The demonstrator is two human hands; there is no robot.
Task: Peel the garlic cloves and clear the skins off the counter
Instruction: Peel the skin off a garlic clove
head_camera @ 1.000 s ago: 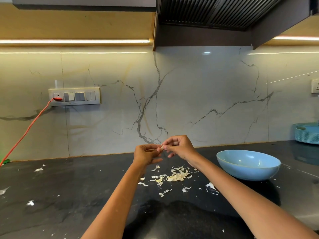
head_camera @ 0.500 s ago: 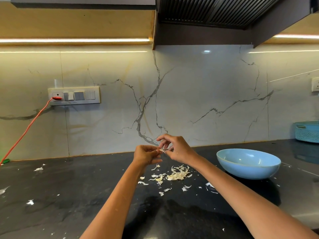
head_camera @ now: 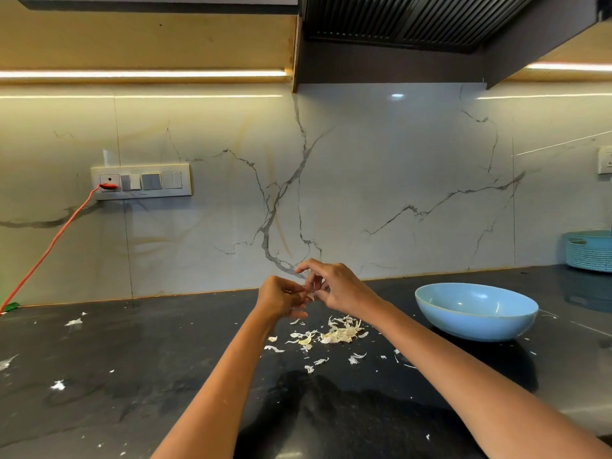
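Head view. Both hands are raised above the dark desk, in front of the marble wall. The left hand has its fingers curled inward and pinches a small pale garlic clove at its fingertips. The right hand meets it from the right, thumb and bent fingers pinching at the same clove; its index finger is lifted above the others. The clove sits between the two hands, touching both, and is mostly hidden by the fingers.

Directly below the hands, a loose pile of garlic skins lies on the desk, with smaller scraps scattered around it. More scraps lie well apart at the left. A light blue bowl stands on the desk to the right of the pile, near the right forearm. A blue basket stands at the far right edge. An orange cable runs from the switch panel on the wall.
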